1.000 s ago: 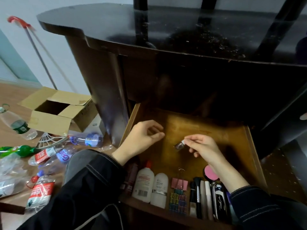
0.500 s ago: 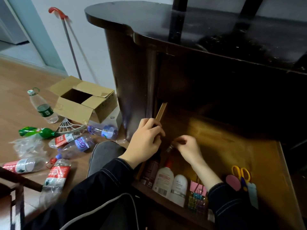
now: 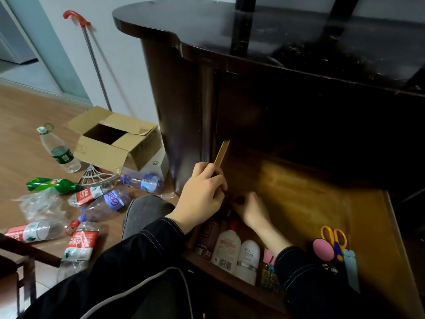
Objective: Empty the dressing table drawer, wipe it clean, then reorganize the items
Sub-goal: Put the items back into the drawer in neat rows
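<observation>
A: Starting on the head view. Logging the drawer [image 3: 299, 194] standing pulled out of the dressing table [image 3: 253, 26], filling four to five o'clock of the frame.

B: Confirming. Noting the left hand [image 3: 202, 194] near centre, fingers curling over the top edge of the drawer's nine o'clock wall and gripping it.

A: Asking about the right hand [image 3: 251, 209].

B: Placing it just beside the left one, inside the drawer near its eight o'clock corner, fingers curling down toward something small and dark. Failing to tell whether it is holding anything or only touching.

A: Listing the row along the drawer's six o'clock rim: a dark tube [image 3: 208, 238] at seven, a white bottle with a red cap [image 3: 226, 249] next to it, a white roll-on [image 3: 249, 261] touching that, then coloured clips [image 3: 268, 272] half hidden by the right sleeve [image 3: 303, 279].

B: Adding, toward five o'clock of the drawer, a pink puff [image 3: 323, 249], yellow-handled scissors [image 3: 333, 236] just behind it, and a pale blue strip [image 3: 350, 265] beside both.

A: Turning to the floor at nine o'clock of the frame. Logging an open cardboard box [image 3: 115, 143], a clear bottle [image 3: 59, 150] standing beside it, a green bottle [image 3: 50, 184] lying flat, and crushed bottles [image 3: 80, 247] lying toward seven.

B: Noting a red-handled pole [image 3: 92, 54] leaning on the wall at eleven.
</observation>
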Demonstrator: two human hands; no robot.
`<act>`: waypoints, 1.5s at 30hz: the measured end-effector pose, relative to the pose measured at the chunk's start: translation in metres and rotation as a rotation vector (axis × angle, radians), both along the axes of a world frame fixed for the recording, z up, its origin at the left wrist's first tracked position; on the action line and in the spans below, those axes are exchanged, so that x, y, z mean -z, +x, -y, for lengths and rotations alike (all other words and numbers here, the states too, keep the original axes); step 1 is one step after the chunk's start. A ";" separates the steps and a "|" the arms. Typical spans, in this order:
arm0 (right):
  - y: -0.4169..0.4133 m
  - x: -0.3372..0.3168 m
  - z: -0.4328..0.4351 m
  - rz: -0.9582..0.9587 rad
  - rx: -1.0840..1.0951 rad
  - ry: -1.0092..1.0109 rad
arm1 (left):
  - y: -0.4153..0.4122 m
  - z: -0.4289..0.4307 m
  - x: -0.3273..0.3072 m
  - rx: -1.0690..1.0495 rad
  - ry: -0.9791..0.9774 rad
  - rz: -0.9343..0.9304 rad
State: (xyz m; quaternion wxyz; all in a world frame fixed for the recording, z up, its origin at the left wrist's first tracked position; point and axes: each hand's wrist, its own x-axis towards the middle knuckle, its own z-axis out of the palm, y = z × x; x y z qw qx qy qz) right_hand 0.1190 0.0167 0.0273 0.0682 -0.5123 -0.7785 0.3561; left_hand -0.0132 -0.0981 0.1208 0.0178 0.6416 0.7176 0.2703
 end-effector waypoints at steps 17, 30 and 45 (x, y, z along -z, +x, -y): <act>0.003 0.005 0.002 0.006 -0.145 -0.044 | -0.001 -0.001 0.004 0.003 0.024 0.021; 0.045 -0.048 0.007 -0.237 0.004 -0.065 | -0.004 0.002 0.005 0.007 0.021 0.010; 0.204 -0.097 0.120 -0.046 0.047 0.237 | 0.055 0.068 -0.012 0.401 -0.127 0.031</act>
